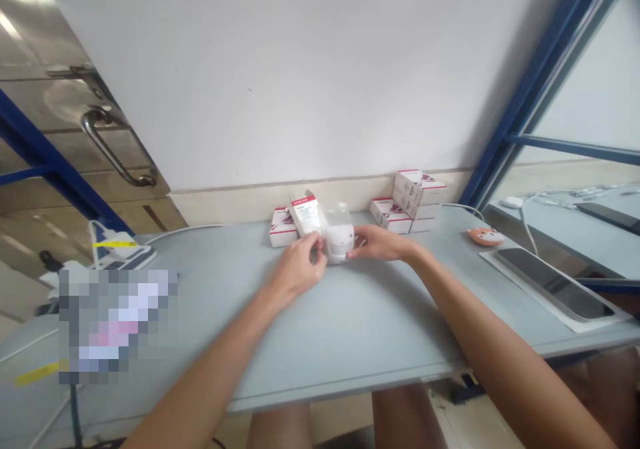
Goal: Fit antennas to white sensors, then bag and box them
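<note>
Detector, white & round, in clear plastic bag, is held up btwn both hands, just above grey table, roughly mid-width & toward far edge. Bag's top is bunched up, touching open box. R hand is on detector's right side, fingers extended, gripping lightly. L hand is mostly closed, fingers curled, pinching bag near open box; exact hold partly hidden. Open box is white w/ red band, tilted, flap up, just left of detector.

Risks: R hand's hold looks light & plastic may be slick, so detector could slip out, hit table & roll. If L hand pulls bag hard, it could tear. Open box could tip if bumped & knock closed box just behind it.

Count: 1 detector, 1 bag, 1 open box, 1 closed box on left, at least 3 boxes in pile on right, top one leaning, so 5+ boxes total. Farther right: 1 orange mouse, 1 phone on white sheet. Approx 2 white cables run along table's far side.
</note>
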Available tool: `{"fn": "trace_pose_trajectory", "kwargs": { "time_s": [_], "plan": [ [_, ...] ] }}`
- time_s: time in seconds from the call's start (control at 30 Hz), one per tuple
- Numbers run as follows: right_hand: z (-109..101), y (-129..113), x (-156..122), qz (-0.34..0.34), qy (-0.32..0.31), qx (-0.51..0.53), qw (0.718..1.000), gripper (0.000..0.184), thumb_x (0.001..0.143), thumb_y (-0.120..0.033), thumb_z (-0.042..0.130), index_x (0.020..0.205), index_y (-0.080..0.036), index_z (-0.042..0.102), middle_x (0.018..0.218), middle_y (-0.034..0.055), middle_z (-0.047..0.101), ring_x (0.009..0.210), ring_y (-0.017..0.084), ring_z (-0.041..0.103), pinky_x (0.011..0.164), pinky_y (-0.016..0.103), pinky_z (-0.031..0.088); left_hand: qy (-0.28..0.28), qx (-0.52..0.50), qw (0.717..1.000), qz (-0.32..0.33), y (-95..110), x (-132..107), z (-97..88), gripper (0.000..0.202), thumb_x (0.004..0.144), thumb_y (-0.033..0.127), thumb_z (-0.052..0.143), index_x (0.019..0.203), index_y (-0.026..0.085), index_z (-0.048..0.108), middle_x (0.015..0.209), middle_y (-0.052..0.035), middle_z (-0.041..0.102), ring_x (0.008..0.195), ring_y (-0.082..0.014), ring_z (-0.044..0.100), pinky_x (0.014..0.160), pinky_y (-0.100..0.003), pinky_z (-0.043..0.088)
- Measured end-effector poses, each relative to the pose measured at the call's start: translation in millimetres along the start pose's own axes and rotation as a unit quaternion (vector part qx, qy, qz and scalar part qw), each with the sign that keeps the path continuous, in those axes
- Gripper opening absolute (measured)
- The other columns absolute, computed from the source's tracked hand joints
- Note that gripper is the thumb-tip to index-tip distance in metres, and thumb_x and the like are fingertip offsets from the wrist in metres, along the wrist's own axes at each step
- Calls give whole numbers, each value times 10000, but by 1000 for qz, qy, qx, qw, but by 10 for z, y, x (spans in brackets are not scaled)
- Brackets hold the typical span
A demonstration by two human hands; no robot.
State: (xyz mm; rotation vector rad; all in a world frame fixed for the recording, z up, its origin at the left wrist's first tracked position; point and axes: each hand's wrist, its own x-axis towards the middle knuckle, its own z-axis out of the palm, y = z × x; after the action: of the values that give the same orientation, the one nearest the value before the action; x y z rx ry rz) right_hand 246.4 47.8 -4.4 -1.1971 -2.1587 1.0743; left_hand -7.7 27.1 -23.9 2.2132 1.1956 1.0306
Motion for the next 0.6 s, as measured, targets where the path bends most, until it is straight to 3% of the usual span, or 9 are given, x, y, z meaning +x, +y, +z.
{"fn": "trace_pose_trajectory", "kwargs": {
  "time_s": [0.1,0.23,0.4,0.53,0.6],
  "plan": [
    [21,-7,5,17,-3,-39,999,439,818,-432,805,1199,-223,747,1084,61,781,949,263,695,860,387,550,26,-93,994,-42,-20,-3,87,222,969,340,596,1156,238,530,1068,-38,725,637,-129,579,673,-287,452],
    [10,-38,-26,46,-16,-85,995,450,794,-470,830,1166,-224,770,1042,68,772,918,268,693,810,374,541,-20,-193,980,-53,-161,5,261,476,960,445,671,1345,232,489,1247,-109,706,703,-130,618,693,-286,490],
    [-58,-85,-89,21,6,-40,999,608,788,-531,840,1319,-259,723,1148,62,767,981,258,673,834,367,529,-19,-222,973,-54,-277,13,369,527,939,420,721,1379,239,496,1276,-113,690,775,-148,628,750,-304,502],
    [-57,-109,-93,-6,29,-10,1000,514,796,-489,840,1229,-227,748,1083,58,781,961,251,672,836,365,523,2,-204,979,-28,-246,8,350,532,911,324,749,1374,271,494,1235,-76,699,885,-175,642,802,-305,493],
    [-38,-113,-81,2,19,-8,1000,454,802,-462,836,1181,-225,754,1059,56,789,960,258,682,836,370,527,-14,-193,981,-33,-218,-2,330,565,911,323,744,1402,286,467,1273,-76,685,826,-159,630,767,-302,491]
  ]
}}
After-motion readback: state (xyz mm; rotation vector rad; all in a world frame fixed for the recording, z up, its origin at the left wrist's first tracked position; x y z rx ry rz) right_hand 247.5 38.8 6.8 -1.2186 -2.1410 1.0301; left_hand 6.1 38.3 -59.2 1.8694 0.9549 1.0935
